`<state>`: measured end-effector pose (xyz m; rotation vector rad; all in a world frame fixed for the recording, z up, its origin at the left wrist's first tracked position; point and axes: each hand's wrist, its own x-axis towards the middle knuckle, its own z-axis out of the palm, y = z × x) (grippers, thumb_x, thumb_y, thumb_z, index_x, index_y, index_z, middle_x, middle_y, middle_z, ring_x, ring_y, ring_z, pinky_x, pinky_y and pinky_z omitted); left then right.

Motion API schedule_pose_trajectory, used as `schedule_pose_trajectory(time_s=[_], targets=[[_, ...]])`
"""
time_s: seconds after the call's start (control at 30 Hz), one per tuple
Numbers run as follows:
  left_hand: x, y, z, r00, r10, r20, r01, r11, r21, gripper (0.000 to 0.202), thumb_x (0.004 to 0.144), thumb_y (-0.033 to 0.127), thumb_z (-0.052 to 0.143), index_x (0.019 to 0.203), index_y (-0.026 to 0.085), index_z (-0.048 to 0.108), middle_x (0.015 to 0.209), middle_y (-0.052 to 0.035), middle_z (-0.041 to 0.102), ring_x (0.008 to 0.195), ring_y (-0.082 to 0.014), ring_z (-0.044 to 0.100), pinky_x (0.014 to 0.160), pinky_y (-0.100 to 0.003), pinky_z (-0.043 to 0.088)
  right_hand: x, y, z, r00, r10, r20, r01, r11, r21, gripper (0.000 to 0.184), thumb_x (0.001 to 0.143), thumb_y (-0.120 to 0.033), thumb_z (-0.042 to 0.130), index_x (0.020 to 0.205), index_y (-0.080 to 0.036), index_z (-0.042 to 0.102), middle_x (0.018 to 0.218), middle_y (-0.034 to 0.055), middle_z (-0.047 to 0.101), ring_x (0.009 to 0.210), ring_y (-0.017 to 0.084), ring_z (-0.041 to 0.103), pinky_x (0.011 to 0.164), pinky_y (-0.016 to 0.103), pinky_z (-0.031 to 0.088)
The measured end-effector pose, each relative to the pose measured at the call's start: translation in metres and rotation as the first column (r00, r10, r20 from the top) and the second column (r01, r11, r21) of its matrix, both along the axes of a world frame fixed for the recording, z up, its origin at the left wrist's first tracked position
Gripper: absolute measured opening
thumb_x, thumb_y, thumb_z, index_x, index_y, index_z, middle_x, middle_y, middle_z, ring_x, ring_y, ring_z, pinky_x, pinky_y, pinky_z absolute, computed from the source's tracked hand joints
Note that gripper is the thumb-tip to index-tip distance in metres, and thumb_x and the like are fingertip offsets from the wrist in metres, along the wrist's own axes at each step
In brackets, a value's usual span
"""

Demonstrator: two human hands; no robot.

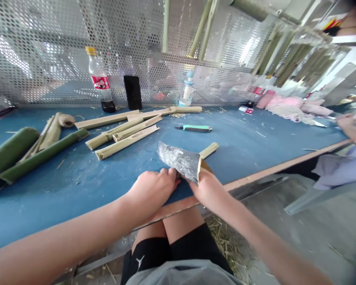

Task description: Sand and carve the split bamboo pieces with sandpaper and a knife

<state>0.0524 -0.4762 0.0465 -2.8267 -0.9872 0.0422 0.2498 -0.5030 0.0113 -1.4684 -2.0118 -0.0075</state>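
A sheet of sandpaper, dark grey and coated with white dust, is curled near the table's front edge. My right hand is closed on its right side, where a brownish backing shows. A pale bamboo piece pokes out beyond the sheet, the rest of it hidden beneath. At the sheet's lower left, my left hand is closed, its fingertips mostly out of sight; it appears to grip the near end of that bamboo piece. Farther back lies a turquoise-handled knife on the blue tabletop.
Split bamboo pieces lie left of centre, green bamboo lengths at far left beside a twine roll. A cola bottle, phone and clear bottle stand along the perforated metal screen. Another person's hand is at far right.
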Motion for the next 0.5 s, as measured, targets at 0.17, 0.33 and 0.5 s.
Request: schedule_pose_trajectory(time_s=[0.17, 0.33, 0.5], targets=[[0.002, 0.003, -0.001, 0.997, 0.073, 0.018, -0.073, 0.997, -0.015, 0.034, 0.101, 0.039, 0.032, 0.101, 0.013, 0.054, 0.077, -0.0093, 0.066, 0.065, -0.0297, 0.069, 0.05, -0.033, 0.048, 0.01, 0.002, 0.006, 0.998, -0.069, -0.001, 0.069, 0.998, 0.01, 0.03, 0.09, -0.022, 0.05, 0.112, -0.015, 0.07, 0.096, 0.0158, 0.074, 0.091, 0.029, 0.072, 0.077, 0.038, 0.059], [0.008, 0.004, -0.002, 0.991, 0.132, 0.028, -0.131, 0.99, -0.043, 0.034, 0.1, 0.044, 0.035, 0.106, 0.014, 0.051, 0.08, -0.0101, 0.068, 0.07, -0.0288, 0.07, 0.053, -0.03, 0.047, 0.014, -0.003, 0.003, 0.999, -0.035, -0.041, 0.034, 0.999, -0.021, 0.029, 0.093, -0.029, 0.05, 0.107, -0.015, 0.071, 0.094, 0.0143, 0.075, 0.087, 0.029, 0.073, 0.073, 0.036, 0.06], [0.012, 0.006, -0.003, 0.987, 0.156, 0.03, -0.153, 0.985, -0.074, 0.033, 0.099, 0.045, 0.033, 0.103, 0.016, 0.05, 0.075, -0.009, 0.069, 0.069, -0.0296, 0.071, 0.052, -0.03, 0.045, 0.018, -0.002, 0.001, 0.998, -0.037, -0.05, 0.036, 0.999, -0.02, 0.028, 0.092, -0.026, 0.051, 0.111, -0.016, 0.07, 0.112, 0.0149, 0.071, 0.103, 0.03, 0.069, 0.083, 0.037, 0.057]])
